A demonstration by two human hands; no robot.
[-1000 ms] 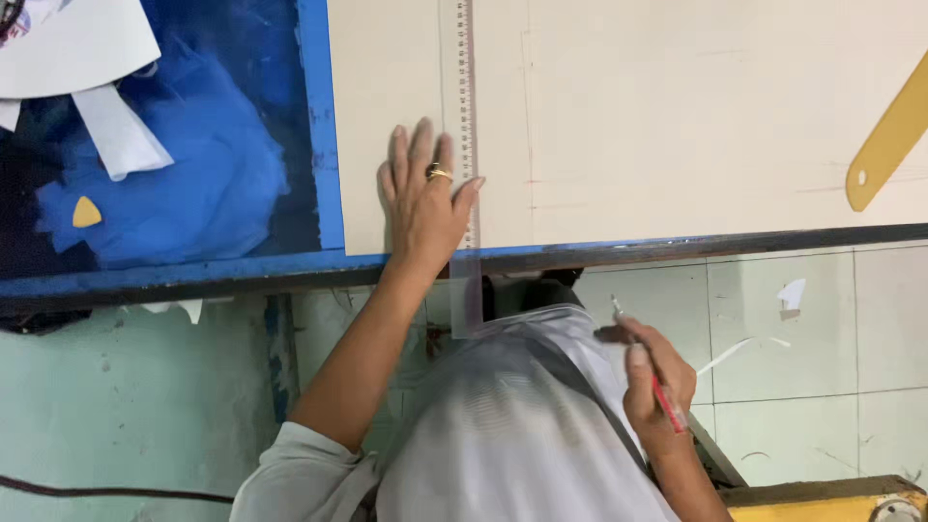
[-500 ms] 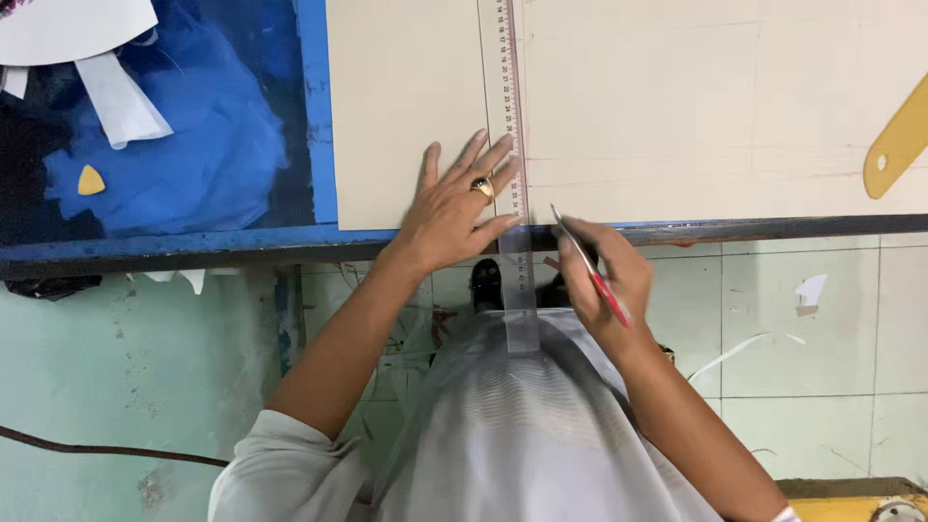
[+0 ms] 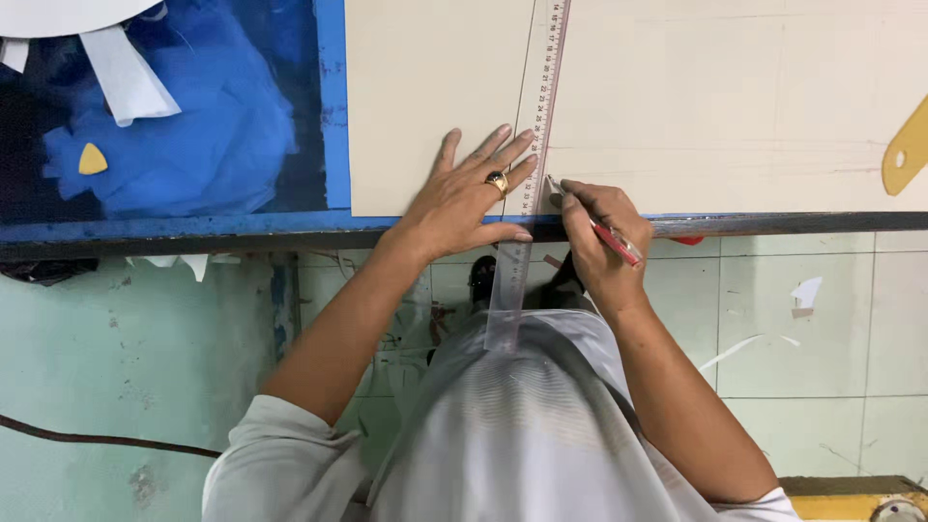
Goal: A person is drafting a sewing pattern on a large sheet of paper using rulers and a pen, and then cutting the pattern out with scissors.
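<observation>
Pressing long clear plastic ruler [image 3: 530, 164] flat with spread left hand [image 3: 471, 198], right hand [image 3: 597, 242] pinching red pen [image 3: 607, 235] just right of ruler's edge.

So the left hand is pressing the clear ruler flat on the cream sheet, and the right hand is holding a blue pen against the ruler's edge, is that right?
Not quite: the pen is red, not blue. The head view shows the left hand pressing the clear ruler flat on the cream sheet, and the right hand holding the red pen against the ruler's edge.
</observation>
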